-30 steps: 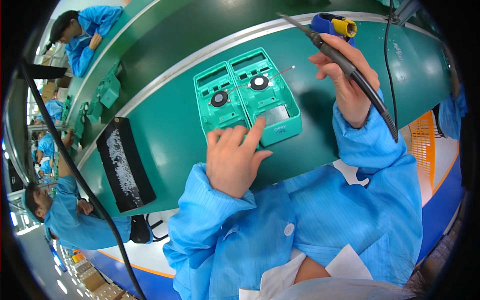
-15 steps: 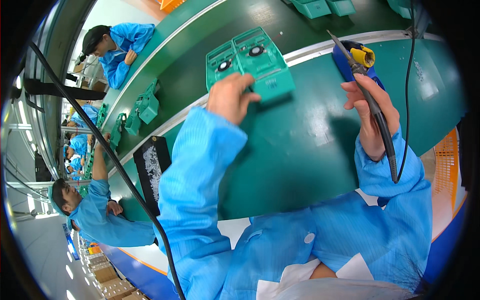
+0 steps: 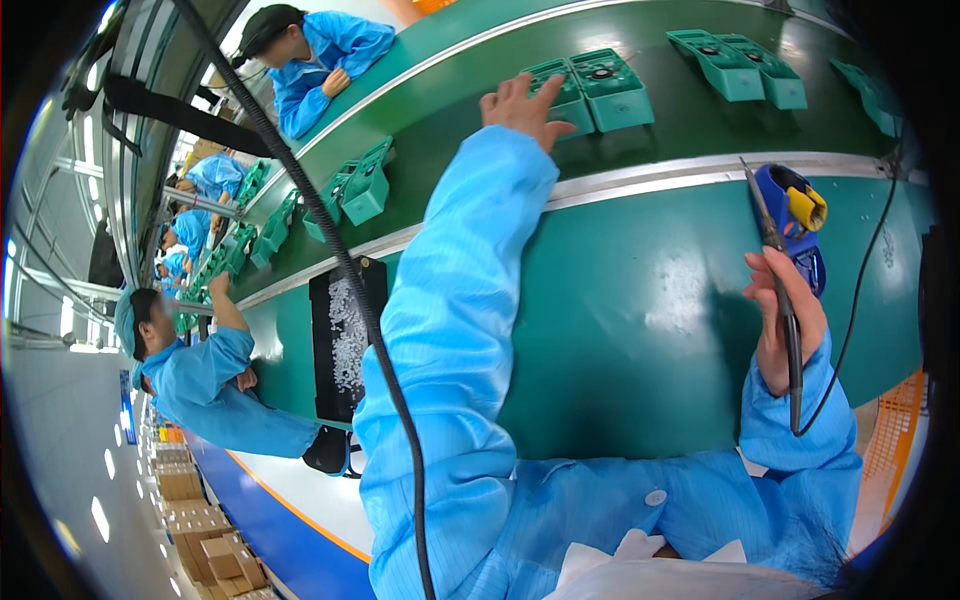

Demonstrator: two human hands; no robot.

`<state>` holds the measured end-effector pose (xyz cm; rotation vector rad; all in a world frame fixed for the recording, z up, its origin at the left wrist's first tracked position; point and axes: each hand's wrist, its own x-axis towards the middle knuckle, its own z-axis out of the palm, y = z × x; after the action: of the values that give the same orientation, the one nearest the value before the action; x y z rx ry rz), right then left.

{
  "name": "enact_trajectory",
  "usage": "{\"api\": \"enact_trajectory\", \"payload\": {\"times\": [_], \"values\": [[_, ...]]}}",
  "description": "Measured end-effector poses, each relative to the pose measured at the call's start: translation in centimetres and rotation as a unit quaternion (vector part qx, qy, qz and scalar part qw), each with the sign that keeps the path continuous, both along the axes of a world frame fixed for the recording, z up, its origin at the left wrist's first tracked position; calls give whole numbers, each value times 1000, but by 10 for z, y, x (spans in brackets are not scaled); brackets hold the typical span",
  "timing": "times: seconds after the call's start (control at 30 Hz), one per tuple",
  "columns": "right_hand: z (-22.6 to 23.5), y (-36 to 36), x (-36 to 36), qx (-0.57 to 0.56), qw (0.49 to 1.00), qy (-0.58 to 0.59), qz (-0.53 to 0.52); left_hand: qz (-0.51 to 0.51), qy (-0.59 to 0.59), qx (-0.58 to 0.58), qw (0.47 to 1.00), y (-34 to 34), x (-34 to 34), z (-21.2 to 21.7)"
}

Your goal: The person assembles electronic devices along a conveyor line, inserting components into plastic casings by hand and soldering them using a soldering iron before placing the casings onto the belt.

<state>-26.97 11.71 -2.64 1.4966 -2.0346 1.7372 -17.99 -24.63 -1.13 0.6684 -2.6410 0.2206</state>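
My left hand (image 3: 522,110) reaches out over the belt with its fingers spread. It is at the near left side of a pair of green plastic housings (image 3: 612,95), each with a small round dark part inside. The fingers overlap the left housing; whether they touch it I cannot tell. In my right hand (image 3: 785,320) is a soldering iron (image 3: 783,275), gripped like a pen with its tip pointing up and away. Just beyond that hand stands a blue soldering iron holder (image 3: 775,190) with a yellow part (image 3: 807,207) on it.
More green housings (image 3: 737,70) sit on the dark green belt (image 3: 450,130). A metal rail (image 3: 640,180) divides it from my worktop (image 3: 610,330). A black tray (image 3: 345,335) of small whitish pieces lies left. A black cable (image 3: 390,380) hangs in front. Co-workers sit at left.
The pair of housings has moved from the worktop's edge onto the belt, farther away. My left hand has stretched out after it and spread its fingers. The soldering iron stays in my right hand.
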Motion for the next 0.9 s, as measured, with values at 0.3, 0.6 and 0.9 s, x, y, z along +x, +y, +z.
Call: {"api": "enact_trajectory", "payload": {"times": [0.3, 0.6, 0.9], "values": [[-12, 2, -7, -27, 991, 94, 92, 254, -36, 50, 965, -191, 264, 8], [-16, 1, -17, 54, 974, 205, 74, 347, -202, 72, 913, -220, 353, -17], [-18, -6, -16, 71, 971, 219, 59, 381, -102, 139, 908, -201, 319, -13]]}}
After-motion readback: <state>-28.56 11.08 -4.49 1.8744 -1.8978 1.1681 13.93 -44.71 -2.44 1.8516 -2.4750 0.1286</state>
